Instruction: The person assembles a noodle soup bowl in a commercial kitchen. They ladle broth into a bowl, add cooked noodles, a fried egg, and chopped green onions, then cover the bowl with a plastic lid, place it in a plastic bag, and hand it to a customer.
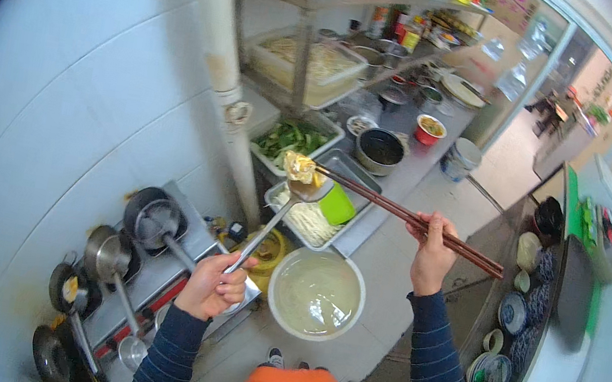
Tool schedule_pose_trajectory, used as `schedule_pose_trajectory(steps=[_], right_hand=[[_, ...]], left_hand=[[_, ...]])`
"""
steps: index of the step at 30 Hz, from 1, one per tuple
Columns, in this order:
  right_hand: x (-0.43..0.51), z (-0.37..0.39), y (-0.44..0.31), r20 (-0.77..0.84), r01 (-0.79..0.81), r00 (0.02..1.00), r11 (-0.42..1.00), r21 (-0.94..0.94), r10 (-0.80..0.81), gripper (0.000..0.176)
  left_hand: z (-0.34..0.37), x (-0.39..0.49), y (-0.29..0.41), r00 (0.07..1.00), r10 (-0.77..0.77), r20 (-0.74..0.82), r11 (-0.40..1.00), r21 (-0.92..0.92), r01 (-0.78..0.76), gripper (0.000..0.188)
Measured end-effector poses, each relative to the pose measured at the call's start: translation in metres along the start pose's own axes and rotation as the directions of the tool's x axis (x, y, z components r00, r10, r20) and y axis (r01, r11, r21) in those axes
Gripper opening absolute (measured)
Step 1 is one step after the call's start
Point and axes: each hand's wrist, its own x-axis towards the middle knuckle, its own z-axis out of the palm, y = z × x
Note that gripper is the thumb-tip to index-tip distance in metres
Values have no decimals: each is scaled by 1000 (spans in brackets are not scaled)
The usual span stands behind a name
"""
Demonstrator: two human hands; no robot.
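Observation:
My left hand (218, 284) grips the handle of a metal ladle (269, 227). On the ladle's head rests a cooked egg (300, 168), yellow and white. From the right, my right hand (433, 251) holds a pair of long brown chopsticks (394, 207), their tips against the egg. Below the ladle, a tray of white noodles (307, 221) with a green plastic scoop (338, 205) sits at the near end of the steel counter. A white bucket of cloudy liquid (316, 296) stands on the floor between my arms.
Pans and pots stand on a stove at the left, among them a saucepan (155, 220) and a small pan with egg (71, 290). Leafy greens (294, 139) fill a tray beyond the noodles. A dark pot (380, 147) and red bowl (430, 130) are on the counter. Stacked dishes (488, 373) line the right.

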Motion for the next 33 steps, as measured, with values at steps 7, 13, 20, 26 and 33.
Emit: schedule_pose_trajectory(steps=[7,13,20,26,33], right_hand=[[88,-101,12,-210,72,974,994,-78,-87,27],[217,-185,52,-287,111,949,991,-80,-129,24],[412,-264,134,-262,93,956,982,-167,-135,28],[547,-298,212,-179,79,975,955,-286,-134,29],[628,-291,287,-75,105,988,937,-333,-137,28]], left_hand=[[73,164,-5,984,-178,22,979,109,175,32],[117,311,-22,976,-219,0,970,112,217,28],[162,426,-44,969,-123,-214,952,251,177,30],[181,465,-50,947,-80,-312,950,265,168,29],[190,485,-50,920,-76,-386,954,240,179,30]])
